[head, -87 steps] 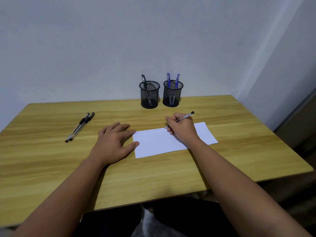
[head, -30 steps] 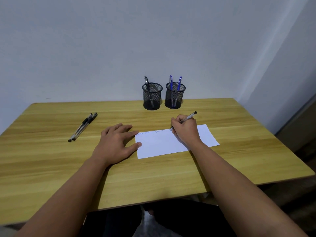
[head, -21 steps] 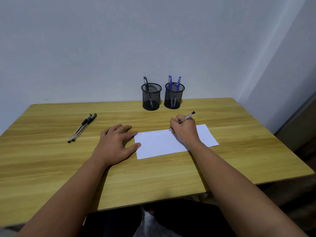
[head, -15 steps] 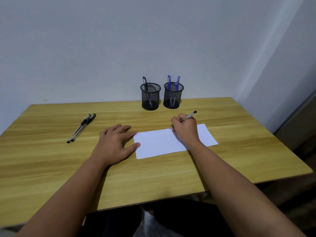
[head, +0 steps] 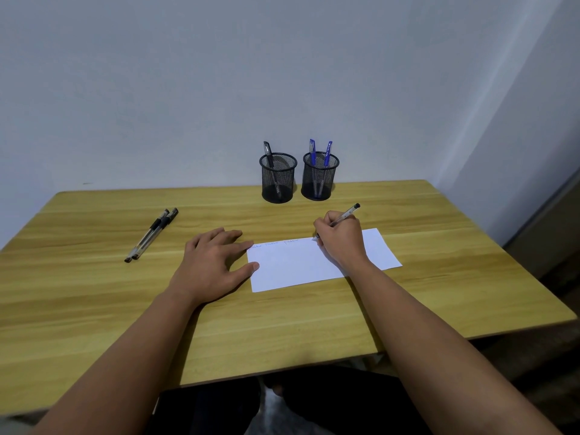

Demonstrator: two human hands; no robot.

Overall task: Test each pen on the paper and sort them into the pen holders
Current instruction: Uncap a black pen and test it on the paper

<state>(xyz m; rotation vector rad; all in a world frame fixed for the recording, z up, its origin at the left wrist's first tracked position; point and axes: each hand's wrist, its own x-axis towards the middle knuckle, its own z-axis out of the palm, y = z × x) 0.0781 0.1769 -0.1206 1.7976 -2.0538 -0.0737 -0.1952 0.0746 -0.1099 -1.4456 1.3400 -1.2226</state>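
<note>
My right hand [head: 340, 238] has its fingers [head: 323, 221] curled round a clear pen [head: 343, 216], tip down on the top edge of the white paper [head: 292, 266], beside faint scribbles. My left hand [head: 210, 263] lies flat on the wooden bench [head: 94, 309], fingers straight, fingertips touching the paper's left edge. Two black pens [head: 150, 235] lie together far left. At the back, the left mesh holder [head: 277, 178] has one black pen [head: 268, 152], the right mesh holder [head: 320, 177] two blue pens [head: 318, 150].

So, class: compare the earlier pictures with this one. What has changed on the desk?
The right hand, gripping a pen, has crept rightward along the top of the paper. The left hand still presses the paper's left edge; two pens and both holders are unmoved.
</note>
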